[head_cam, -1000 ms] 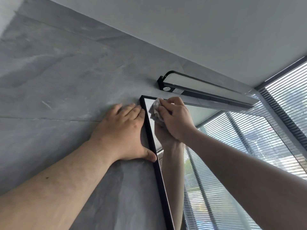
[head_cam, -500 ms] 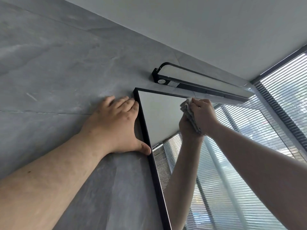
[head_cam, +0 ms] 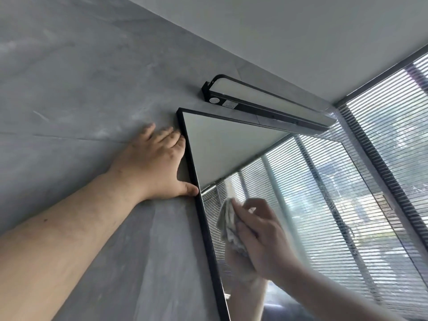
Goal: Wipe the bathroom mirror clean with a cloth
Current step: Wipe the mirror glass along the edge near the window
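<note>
A black-framed mirror (head_cam: 231,144) hangs on the grey stone wall and reflects the ceiling and window blinds. My right hand (head_cam: 261,237) grips a bunched pale cloth (head_cam: 228,223) and presses it against the glass near the mirror's left edge, about mid-height in view. Its reflection shows just below the cloth. My left hand (head_cam: 155,165) lies flat on the wall beside the mirror's top-left corner, fingers straight, thumb touching the black frame.
A long black light bar (head_cam: 266,100) is mounted on the wall right above the mirror's top edge. A window with horizontal blinds (head_cam: 393,135) meets the wall at the right. The white ceiling runs overhead.
My right hand with the cloth has swept from the top-left corner across the upper glass, then down and back toward the left edge. My left hand has stayed on the wall.
</note>
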Action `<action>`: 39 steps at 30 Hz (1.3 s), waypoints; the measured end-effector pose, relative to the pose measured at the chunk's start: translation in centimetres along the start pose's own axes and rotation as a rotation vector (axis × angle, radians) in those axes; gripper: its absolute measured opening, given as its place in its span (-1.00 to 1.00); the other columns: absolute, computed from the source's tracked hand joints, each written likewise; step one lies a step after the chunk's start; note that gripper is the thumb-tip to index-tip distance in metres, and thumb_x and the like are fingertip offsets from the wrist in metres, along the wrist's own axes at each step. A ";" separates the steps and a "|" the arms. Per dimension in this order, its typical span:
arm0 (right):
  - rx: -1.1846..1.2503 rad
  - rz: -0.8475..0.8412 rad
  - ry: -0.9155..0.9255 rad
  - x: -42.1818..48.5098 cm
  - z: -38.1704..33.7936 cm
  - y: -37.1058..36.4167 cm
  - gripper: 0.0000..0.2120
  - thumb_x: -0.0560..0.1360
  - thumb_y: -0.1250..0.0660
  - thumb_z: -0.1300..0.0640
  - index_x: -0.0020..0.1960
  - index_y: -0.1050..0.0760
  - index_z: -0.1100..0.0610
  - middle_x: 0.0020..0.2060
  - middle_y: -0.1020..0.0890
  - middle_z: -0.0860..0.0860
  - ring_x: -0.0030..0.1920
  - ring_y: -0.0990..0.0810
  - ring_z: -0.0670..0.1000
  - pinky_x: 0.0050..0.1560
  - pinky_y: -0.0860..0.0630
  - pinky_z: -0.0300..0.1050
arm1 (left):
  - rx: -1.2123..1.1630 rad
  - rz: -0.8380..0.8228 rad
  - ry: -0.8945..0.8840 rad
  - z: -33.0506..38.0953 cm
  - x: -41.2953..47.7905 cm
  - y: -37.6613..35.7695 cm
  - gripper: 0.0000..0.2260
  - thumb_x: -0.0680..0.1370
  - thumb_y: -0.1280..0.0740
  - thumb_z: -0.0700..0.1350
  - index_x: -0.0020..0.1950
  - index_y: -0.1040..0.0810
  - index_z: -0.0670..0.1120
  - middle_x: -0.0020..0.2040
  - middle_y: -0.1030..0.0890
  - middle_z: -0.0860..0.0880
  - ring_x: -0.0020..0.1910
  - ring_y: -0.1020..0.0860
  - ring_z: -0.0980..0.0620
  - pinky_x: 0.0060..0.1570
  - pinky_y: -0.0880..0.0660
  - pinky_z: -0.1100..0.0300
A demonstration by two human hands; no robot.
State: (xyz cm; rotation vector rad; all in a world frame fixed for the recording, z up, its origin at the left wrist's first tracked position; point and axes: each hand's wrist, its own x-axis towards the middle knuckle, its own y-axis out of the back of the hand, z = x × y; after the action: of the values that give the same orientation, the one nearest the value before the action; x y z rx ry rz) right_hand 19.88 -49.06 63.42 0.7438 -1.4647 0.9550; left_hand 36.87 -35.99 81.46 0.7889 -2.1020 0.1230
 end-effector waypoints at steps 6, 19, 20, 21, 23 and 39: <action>-0.011 -0.070 0.087 -1.1 -1.3 0.3 -0.59 0.54 -0.22 -0.05 0.34 -0.56 0.03 0.08 -0.36 -0.29 0.07 -0.52 -0.07 0.04 -0.55 -0.06 | -0.007 -0.015 0.007 0.6 -0.3 0.0 0.30 0.08 0.05 0.66 0.59 0.04 -0.20 0.62 -0.01 -0.15 0.60 0.06 -0.07 0.54 0.16 -0.12; 0.066 0.061 -0.142 13.1 -2.9 -3.2 -0.72 0.58 -0.34 0.06 0.27 -0.61 0.00 0.03 -0.48 -0.16 0.05 -0.51 -0.11 0.12 -0.42 -0.21 | -0.025 0.024 0.004 0.6 -0.4 -0.1 0.29 0.11 -0.02 0.68 0.59 0.00 -0.19 0.61 -0.04 -0.14 0.60 0.03 -0.06 0.55 0.16 -0.09; 0.057 0.042 -0.132 12.2 -2.9 -3.0 -0.72 0.58 -0.33 0.07 0.28 -0.60 0.00 0.04 -0.47 -0.16 0.05 -0.50 -0.12 0.09 -0.39 -0.26 | -0.021 0.027 0.003 0.6 -0.5 -0.2 0.29 0.11 0.00 0.68 0.59 -0.01 -0.19 0.61 -0.04 -0.15 0.60 0.03 -0.06 0.55 0.15 -0.09; 0.041 0.026 -0.122 11.0 -3.0 -2.7 -0.71 0.59 -0.32 0.07 0.29 -0.59 -0.01 0.04 -0.46 -0.17 0.06 -0.48 -0.12 0.08 -0.36 -0.28 | -0.018 0.029 0.003 0.5 -0.5 -0.2 0.29 0.12 0.01 0.68 0.58 -0.02 -0.20 0.61 -0.05 -0.15 0.60 0.02 -0.06 0.55 0.14 -0.08; 0.009 -0.003 -0.113 8.1 -3.2 -2.2 -0.69 0.58 -0.31 0.05 0.31 -0.58 -0.04 0.05 -0.43 -0.20 0.07 -0.45 -0.13 0.08 -0.35 -0.27 | -0.014 0.034 0.000 0.5 -0.7 -0.1 0.28 0.12 0.06 0.67 0.58 -0.03 -0.20 0.61 -0.07 -0.15 0.59 0.00 -0.07 0.55 0.12 -0.09; 0.024 0.084 -0.100 3.4 -0.4 -1.5 -0.63 0.54 -0.22 -0.01 0.27 -0.61 0.03 0.04 -0.51 -0.08 0.03 -0.54 -0.02 0.01 -0.55 -0.01 | 0.010 -0.010 0.013 1.8 -2.0 -0.6 0.21 0.20 0.08 0.64 0.60 0.03 -0.18 0.62 -0.02 -0.13 0.60 0.05 -0.05 0.55 0.17 -0.05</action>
State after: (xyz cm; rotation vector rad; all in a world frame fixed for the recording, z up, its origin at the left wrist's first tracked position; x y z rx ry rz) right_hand 20.95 -49.10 67.02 0.7618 -1.5849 1.0129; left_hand 36.78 -36.11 78.72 0.8023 -2.0863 0.1330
